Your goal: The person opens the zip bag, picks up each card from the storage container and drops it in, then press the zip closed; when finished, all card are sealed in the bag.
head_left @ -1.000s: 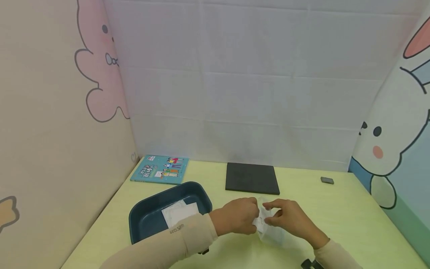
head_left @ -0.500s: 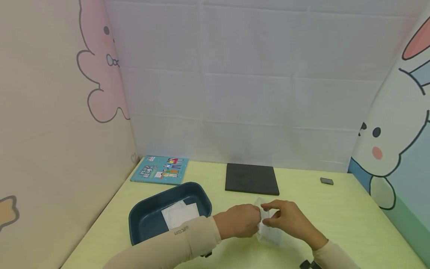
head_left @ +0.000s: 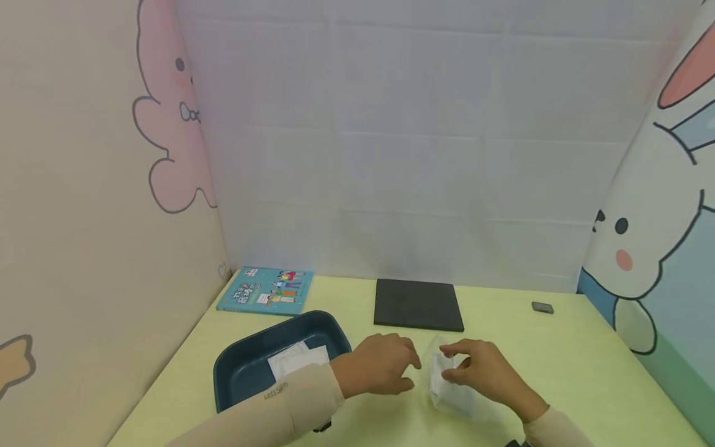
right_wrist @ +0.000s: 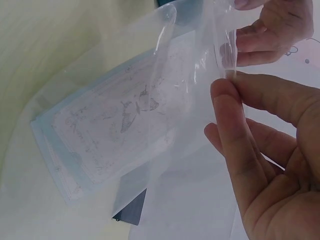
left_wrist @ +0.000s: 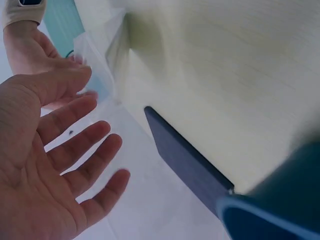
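My right hand point(head_left: 485, 371) pinches the top edge of a clear plastic bag point(head_left: 454, 397) between thumb and forefinger. Inside the bag, the right wrist view shows flat, pale printed packets point(right_wrist: 120, 115) with light blue edges. To the left of the bag is my left hand point(head_left: 380, 365), fingers apart and loosely bent, holding nothing. Its palm and spread fingers show plainly in the left wrist view. White flat packets point(head_left: 301, 360) lie in a dark blue tray point(head_left: 223, 363), partly hidden by the left sleeve.
Behind the hands lies a flat black board point(head_left: 418, 304). A blue picture book point(head_left: 267, 290) sits at the back left of the yellow tabletop point(head_left: 581, 372), and a small grey block point(head_left: 542, 307) at the back right. Printed cloth walls enclose three sides.
My left hand has let go of the bag, opened its fingers and drawn back to the left. The right hand keeps its pinch. The head view has tilted slightly upward.
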Motion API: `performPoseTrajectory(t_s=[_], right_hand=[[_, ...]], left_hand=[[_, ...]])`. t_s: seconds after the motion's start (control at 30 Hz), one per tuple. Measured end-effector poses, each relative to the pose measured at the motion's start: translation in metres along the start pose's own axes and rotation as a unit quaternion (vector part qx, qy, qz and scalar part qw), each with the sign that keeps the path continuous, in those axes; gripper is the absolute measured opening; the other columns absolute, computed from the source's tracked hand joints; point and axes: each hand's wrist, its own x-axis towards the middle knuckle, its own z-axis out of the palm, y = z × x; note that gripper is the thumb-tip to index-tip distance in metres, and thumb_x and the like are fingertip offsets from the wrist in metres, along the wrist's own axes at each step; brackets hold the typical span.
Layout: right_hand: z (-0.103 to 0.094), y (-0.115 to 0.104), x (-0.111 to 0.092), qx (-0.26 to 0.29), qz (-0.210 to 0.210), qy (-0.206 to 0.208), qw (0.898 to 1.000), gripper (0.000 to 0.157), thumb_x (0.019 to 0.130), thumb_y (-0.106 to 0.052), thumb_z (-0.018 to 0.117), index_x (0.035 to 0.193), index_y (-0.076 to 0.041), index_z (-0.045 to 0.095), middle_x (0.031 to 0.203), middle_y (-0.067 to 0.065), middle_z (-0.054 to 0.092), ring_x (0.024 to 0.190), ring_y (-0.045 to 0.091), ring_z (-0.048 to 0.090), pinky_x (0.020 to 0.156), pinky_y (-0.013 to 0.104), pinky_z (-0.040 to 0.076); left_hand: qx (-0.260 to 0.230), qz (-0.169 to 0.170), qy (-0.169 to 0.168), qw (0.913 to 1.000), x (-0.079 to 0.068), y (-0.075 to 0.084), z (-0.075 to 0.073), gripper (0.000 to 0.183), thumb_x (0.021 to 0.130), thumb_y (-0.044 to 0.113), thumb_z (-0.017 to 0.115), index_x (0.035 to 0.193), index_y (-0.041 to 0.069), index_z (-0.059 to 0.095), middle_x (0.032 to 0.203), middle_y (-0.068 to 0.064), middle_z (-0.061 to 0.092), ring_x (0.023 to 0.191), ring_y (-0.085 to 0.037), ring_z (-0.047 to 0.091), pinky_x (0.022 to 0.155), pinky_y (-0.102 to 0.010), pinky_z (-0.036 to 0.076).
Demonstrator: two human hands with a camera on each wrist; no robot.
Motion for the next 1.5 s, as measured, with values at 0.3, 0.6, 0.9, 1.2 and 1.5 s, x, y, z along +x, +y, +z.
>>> performPoseTrajectory(t_s=[0.3,0.6,0.9,1.2,1.5], right_hand=[[-0.002,0.003,-0.001,0.003,-0.017,0.006,1.0,0.046,0.082,-0.014,0.083,0.121,0.005,0.069,0.114,0.016,0.068,0.072,0.01,0.067,0.059,0.028,0.052],[0.0,0.006,-0.004,0.005,-0.012,-0.001,1.0,0.046,0.081,-0.014,0.083,0.12,0.005,0.069,0.114,0.018,0.068,0.071,0.01,0.067,0.059,0.029,0.053],[-0.001,0.008,-0.005,0.005,-0.016,0.001,1.0,0.046,0.082,-0.014,0.083,0.12,0.006,0.069,0.113,0.018,0.068,0.071,0.01,0.067,0.058,0.029,0.053],[-0.004,0.007,-0.004,-0.002,-0.016,-0.002,1.0,0.047,0.083,-0.017,0.082,0.122,0.004,0.068,0.115,0.019,0.067,0.072,0.011,0.067,0.059,0.029,0.053],[-0.003,0.006,-0.005,-0.002,-0.013,-0.006,1.0,0.047,0.083,-0.018,0.082,0.123,0.004,0.068,0.116,0.02,0.066,0.072,0.012,0.067,0.06,0.029,0.054]], left_hand=[[0.054,-0.07,0.045,0.9951,-0.042,-0.033,-0.014,0.03,0.082,0.039,0.078,0.11,0.027,0.077,0.108,0.011,0.068,0.095,-0.014,0.064,0.075,-0.039,0.051],[0.028,-0.138,0.041,0.9891,-0.074,-0.063,-0.014,0.031,0.081,0.031,0.077,0.109,0.02,0.077,0.102,0.004,0.07,0.093,-0.02,0.066,0.076,-0.047,0.052],[-0.006,-0.203,0.025,0.9788,-0.093,-0.086,-0.014,0.036,0.079,0.03,0.08,0.112,0.015,0.076,0.103,0.0,0.067,0.084,-0.017,0.065,0.064,-0.04,0.053],[-0.041,-0.243,0.004,0.9692,-0.106,-0.101,-0.012,0.036,0.079,0.027,0.081,0.112,0.015,0.074,0.105,0.0,0.068,0.086,-0.018,0.065,0.066,-0.044,0.054],[-0.096,-0.267,-0.038,0.9583,-0.112,-0.114,-0.007,0.047,0.077,0.028,0.085,0.119,0.011,0.072,0.114,-0.006,0.068,0.1,-0.026,0.065,0.077,-0.056,0.051]])
